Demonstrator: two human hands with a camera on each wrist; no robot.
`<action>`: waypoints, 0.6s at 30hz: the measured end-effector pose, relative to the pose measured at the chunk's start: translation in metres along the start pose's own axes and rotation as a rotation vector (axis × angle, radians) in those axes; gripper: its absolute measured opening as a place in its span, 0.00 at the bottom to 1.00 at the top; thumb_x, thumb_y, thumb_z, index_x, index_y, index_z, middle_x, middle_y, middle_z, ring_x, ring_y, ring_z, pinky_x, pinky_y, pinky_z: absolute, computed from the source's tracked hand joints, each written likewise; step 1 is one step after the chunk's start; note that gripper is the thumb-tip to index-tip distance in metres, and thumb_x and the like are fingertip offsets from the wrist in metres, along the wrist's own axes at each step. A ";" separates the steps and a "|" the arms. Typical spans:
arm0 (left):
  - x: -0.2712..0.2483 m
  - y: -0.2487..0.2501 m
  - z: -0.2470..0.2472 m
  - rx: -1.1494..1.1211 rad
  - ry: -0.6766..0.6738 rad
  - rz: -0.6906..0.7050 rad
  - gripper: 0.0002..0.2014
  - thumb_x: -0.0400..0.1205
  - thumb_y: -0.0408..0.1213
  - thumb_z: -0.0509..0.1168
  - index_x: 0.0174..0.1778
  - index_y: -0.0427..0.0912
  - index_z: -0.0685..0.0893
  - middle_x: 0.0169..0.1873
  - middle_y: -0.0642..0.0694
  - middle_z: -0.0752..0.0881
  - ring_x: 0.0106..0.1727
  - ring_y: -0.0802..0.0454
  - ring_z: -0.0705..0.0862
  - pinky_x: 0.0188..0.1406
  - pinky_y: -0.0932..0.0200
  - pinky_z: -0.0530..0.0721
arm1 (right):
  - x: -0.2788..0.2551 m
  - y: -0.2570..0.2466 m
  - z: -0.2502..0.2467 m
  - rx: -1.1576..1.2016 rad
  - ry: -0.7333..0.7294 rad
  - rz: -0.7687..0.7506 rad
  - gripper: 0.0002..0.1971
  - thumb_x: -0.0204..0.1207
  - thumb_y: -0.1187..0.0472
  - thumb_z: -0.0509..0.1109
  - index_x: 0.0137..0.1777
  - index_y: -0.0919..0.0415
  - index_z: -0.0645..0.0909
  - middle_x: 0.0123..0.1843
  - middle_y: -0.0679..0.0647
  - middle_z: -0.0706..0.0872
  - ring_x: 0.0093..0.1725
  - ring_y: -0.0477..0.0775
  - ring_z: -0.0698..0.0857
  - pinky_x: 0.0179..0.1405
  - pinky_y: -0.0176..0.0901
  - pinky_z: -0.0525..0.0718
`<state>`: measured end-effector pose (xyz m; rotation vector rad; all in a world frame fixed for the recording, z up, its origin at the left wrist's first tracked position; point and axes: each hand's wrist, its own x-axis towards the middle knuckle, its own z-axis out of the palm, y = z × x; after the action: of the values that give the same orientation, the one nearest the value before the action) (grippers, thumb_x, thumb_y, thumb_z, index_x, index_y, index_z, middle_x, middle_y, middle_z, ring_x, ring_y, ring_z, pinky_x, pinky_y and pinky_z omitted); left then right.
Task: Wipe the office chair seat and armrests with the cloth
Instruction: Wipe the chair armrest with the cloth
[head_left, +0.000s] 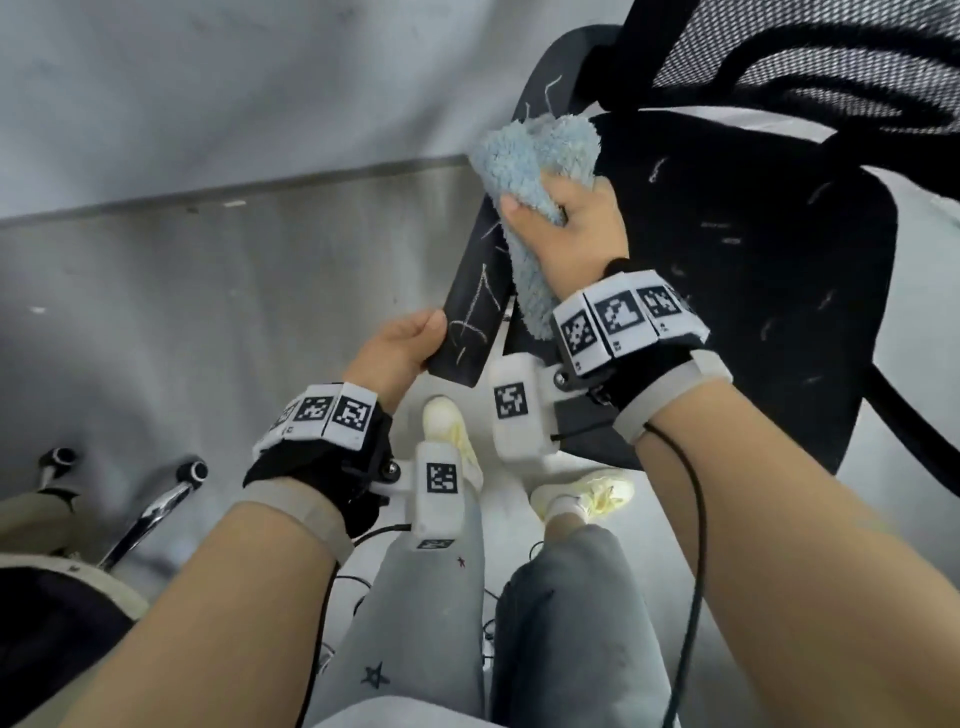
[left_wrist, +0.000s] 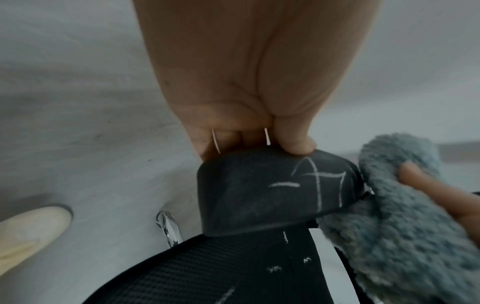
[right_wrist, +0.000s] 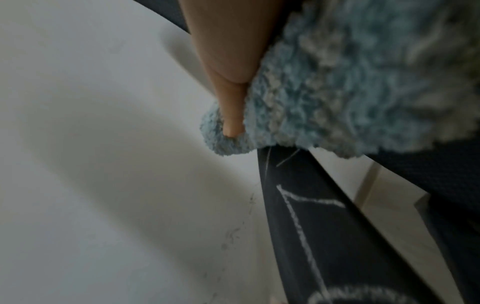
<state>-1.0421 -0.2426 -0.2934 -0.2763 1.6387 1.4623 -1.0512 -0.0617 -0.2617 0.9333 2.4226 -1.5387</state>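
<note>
The black office chair's left armrest (head_left: 478, 306) carries white chalk marks, and its near end (left_wrist: 272, 191) is gripped by my left hand (head_left: 400, 348), thumb on top. My right hand (head_left: 571, 228) holds a fluffy light-blue cloth (head_left: 535, 171) and presses it onto the middle of that armrest. In the right wrist view the cloth (right_wrist: 350, 92) covers the armrest (right_wrist: 311, 226), with chalk lines showing below it. The black mesh seat (head_left: 753, 291) lies to the right, dotted with small white marks. The mesh backrest (head_left: 805, 57) rises at the top right.
A grey floor and a pale wall (head_left: 234, 104) lie to the left. Another chair's chromed legs with castors (head_left: 156, 504) stand at the lower left. My feet in pale shoes (head_left: 587, 493) stand just below the armrest, and cables hang from both wrists.
</note>
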 end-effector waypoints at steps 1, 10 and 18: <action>0.002 -0.001 -0.002 0.010 -0.028 0.001 0.13 0.83 0.40 0.56 0.41 0.43 0.85 0.32 0.53 0.89 0.37 0.55 0.82 0.46 0.61 0.79 | 0.001 0.003 0.008 -0.013 -0.007 0.008 0.18 0.76 0.51 0.69 0.65 0.55 0.81 0.63 0.58 0.73 0.55 0.44 0.70 0.52 0.24 0.66; -0.005 -0.009 0.003 -0.020 0.096 -0.022 0.10 0.84 0.28 0.56 0.52 0.32 0.83 0.37 0.46 0.91 0.41 0.55 0.86 0.49 0.61 0.82 | -0.069 0.027 0.027 -0.085 -0.120 -0.021 0.16 0.69 0.51 0.75 0.57 0.51 0.86 0.63 0.56 0.74 0.61 0.56 0.77 0.60 0.43 0.77; -0.012 -0.020 0.000 -0.020 -0.032 -0.018 0.12 0.85 0.35 0.56 0.40 0.38 0.83 0.32 0.45 0.86 0.40 0.47 0.78 0.47 0.55 0.75 | 0.030 0.004 0.001 0.020 -0.002 -0.099 0.11 0.71 0.60 0.72 0.49 0.66 0.88 0.42 0.52 0.84 0.37 0.38 0.82 0.38 0.27 0.78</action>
<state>-1.0215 -0.2527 -0.2982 -0.2762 1.5929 1.4635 -1.0735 -0.0482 -0.2776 0.8259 2.4918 -1.5976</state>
